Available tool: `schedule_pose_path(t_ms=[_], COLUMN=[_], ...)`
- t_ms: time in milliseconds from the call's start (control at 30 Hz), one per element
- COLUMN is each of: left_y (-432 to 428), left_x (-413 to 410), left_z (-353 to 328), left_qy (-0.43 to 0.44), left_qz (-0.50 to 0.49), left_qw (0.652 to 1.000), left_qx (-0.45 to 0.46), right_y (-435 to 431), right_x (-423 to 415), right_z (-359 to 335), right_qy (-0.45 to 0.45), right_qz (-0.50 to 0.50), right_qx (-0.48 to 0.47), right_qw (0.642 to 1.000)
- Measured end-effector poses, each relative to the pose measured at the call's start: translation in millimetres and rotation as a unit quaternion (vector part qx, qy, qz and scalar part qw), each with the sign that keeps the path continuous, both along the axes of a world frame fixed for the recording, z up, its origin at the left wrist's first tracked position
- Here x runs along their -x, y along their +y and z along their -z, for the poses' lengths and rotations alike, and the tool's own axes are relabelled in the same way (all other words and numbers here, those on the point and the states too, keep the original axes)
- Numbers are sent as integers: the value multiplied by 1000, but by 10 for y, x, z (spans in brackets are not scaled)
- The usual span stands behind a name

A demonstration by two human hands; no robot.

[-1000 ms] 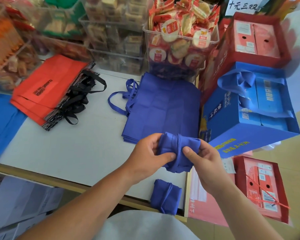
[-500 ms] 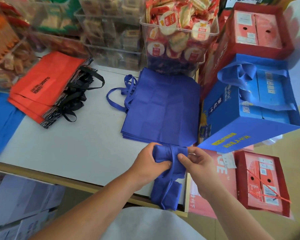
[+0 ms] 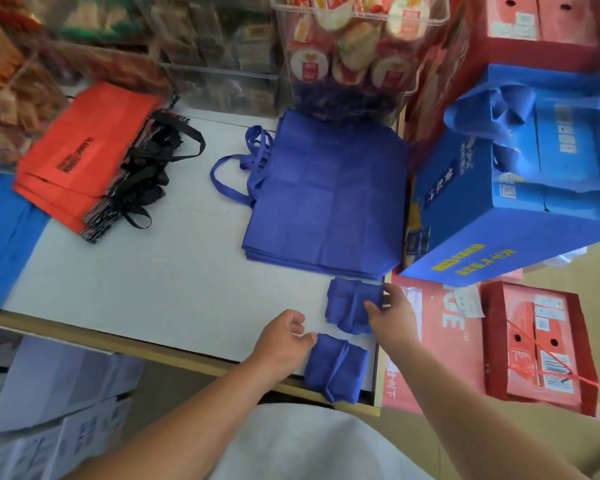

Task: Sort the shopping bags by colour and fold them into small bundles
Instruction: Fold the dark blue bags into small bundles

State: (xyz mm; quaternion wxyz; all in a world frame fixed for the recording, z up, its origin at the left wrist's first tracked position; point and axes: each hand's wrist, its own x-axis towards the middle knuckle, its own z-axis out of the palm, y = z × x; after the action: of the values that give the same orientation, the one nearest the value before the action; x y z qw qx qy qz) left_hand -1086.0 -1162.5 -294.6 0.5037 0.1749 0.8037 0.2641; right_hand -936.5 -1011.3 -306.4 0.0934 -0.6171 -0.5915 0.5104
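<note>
Head view: right hand [image 3: 392, 317] pinches blue bundle [image 3: 347, 306]; left hand [image 3: 284, 341] loose, empty
blue bundle: likely soft, light; grip across folds

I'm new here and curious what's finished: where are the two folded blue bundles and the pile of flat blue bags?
Far bundle [image 3: 343, 303]: head view, its left half.
Near bundle [image 3: 329, 368]: head view, its left fold.
Pile of flat blue bags [image 3: 326, 195]: head view, middle of the top bag.

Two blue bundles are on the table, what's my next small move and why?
Probably release the far bundle from the right hand and take a bag from the flat blue stack: that bundle and the near bundle lie folded, left hand free.
</note>
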Motion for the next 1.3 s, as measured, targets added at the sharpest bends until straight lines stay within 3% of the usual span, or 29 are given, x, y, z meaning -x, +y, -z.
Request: schedule_pose_path(t_ms=[67,133,200,333,633,900,1033,1200,1300], left_y=[-90,-165,-194,-174,-173,23,108,368,571], left_x=[-68,-114,-149,-209,-194,-73,161,1189,1640], left_z=[58,120,138,122,111,58,218,136,161], left_qy=[-4,-10,-21,-53,-123,-237,-115,170,147], left_qz=[1,-1,-9,-35,-76,10,-2,-88,-80], left_qw=[1000,1000,1000,998,989,971,993,980,986], left_qx=[14,20,21,20,4,40,-5,-53,-28], right_y=[-82,-135,-145,-207,-348,-315,-242,-120,2], right_x=[30,73,117,55,-133,39,158,596,892], right_z=[48,75,89,205,173,117,39,-88,-103], right_qy=[-72,-119,-123,-231,-172,-160,-135,-96,-121], right_qz=[-94,-174,-247,-378,-354,-316,-283,-221,-241], right_qx=[-127,-304,-363,-246,-267,-277,-295,-312,-259], right_qw=[985,929,890,862,880,893,903,919,928])
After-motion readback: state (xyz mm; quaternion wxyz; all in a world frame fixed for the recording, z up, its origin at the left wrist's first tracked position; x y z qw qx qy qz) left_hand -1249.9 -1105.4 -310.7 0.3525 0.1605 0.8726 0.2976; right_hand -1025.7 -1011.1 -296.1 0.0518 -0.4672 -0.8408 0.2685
